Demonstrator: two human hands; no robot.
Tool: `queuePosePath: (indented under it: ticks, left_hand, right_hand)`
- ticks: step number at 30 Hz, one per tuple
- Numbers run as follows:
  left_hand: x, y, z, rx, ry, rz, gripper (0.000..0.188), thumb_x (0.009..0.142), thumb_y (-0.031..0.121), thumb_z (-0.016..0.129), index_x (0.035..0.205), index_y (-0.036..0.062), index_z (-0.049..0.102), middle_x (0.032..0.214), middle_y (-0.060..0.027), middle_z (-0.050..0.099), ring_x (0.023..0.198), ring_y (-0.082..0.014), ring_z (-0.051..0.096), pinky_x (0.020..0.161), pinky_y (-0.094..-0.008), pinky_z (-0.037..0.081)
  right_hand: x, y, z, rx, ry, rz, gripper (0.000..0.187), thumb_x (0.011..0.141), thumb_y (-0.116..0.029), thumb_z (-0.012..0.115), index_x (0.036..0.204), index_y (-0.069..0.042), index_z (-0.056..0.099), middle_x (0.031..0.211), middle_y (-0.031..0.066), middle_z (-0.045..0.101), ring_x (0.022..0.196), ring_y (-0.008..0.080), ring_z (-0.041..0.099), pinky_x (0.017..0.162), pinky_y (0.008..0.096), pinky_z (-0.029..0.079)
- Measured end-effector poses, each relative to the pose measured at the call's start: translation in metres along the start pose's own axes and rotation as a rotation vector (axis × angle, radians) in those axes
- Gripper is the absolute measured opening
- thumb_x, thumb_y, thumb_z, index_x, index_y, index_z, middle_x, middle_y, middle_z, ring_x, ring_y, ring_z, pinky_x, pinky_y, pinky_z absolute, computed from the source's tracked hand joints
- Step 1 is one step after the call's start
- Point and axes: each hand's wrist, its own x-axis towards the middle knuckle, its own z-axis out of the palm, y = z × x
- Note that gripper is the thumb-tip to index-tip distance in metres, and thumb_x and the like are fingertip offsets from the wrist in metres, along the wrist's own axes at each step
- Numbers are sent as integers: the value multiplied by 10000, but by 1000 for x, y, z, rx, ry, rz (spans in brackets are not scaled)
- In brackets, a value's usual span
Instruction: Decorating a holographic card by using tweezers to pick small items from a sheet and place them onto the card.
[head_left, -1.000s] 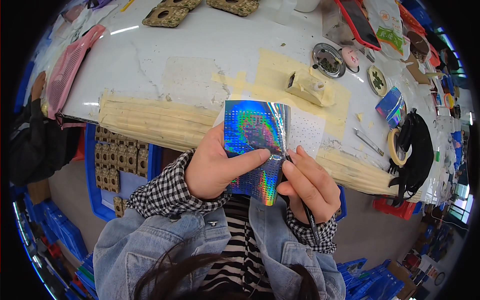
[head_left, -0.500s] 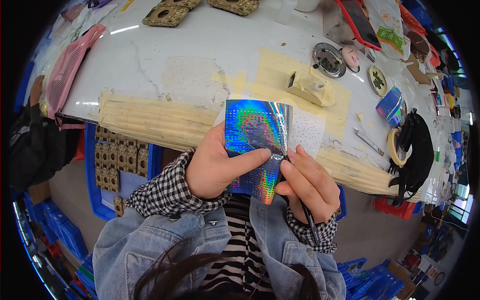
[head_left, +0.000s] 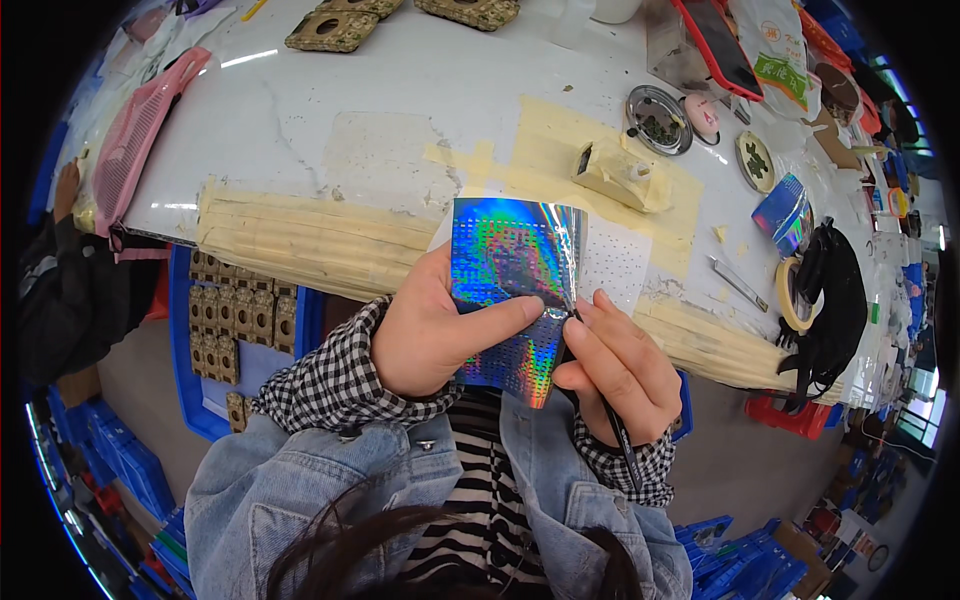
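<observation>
My left hand [head_left: 425,330] grips a shiny holographic sticker sheet [head_left: 505,255] with rows of small marks, its thumb pressed flat across the front. The sheet is bent, and its right side curls. In my right hand [head_left: 630,375] is a slim black tool, apparently tweezers [head_left: 622,445], held like a pen. Its tip meets the sheet's right side beside my left thumb; whether it pinches anything there is too small to tell. Behind the sheet, a white paper [head_left: 615,262] with tiny dark specks lies at the table's edge.
A tape-covered block [head_left: 620,175] stands beyond my hands. To the right are a clear dish [head_left: 658,118], silver tweezers [head_left: 738,283], a tape roll [head_left: 795,300] and a black cloth item [head_left: 838,305]. Camouflage cases fill a blue tray [head_left: 205,415] below left. A person [head_left: 60,290] is at far left.
The tool's tip and my right fingers have shifted very slightly at the sheet. My left hand keeps almost the same place. The person at far left has moved a little.
</observation>
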Motion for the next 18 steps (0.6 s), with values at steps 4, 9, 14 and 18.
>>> queuePosePath:
  ticks: [4,9,14,18]
  left_hand:
    - [0,1,0,-7,-4,-7,233,892,14,604,1123,-5,583,1029,-64,665,921,-115,628,824,-277,512]
    - [0,1,1,3,15,-5,236,887,14,611,1121,-6,584,1025,-65,667,922,-114,628,829,-277,509]
    - [-1,-2,0,-49,24,-25,236,883,11,615,1116,-5,581,1029,-67,665,930,-118,628,833,-280,508]
    - [0,0,-1,-53,98,21,237,878,-7,609,1113,-9,579,1030,-71,664,933,-133,633,841,-292,510]
  right_hand:
    - [-1,1,1,9,9,-1,374,738,-141,769,1061,24,678,985,154,665,975,292,662,880,420,555]
    - [-2,-2,0,61,46,66,368,749,-141,748,1074,16,674,998,164,661,979,295,660,897,434,547]
    - [-4,-3,-1,89,88,111,338,779,-147,724,1066,21,669,1009,169,659,974,302,660,903,441,543]
    - [-17,0,-10,14,120,146,323,789,-174,719,1053,7,676,964,147,660,937,289,668,900,456,537]
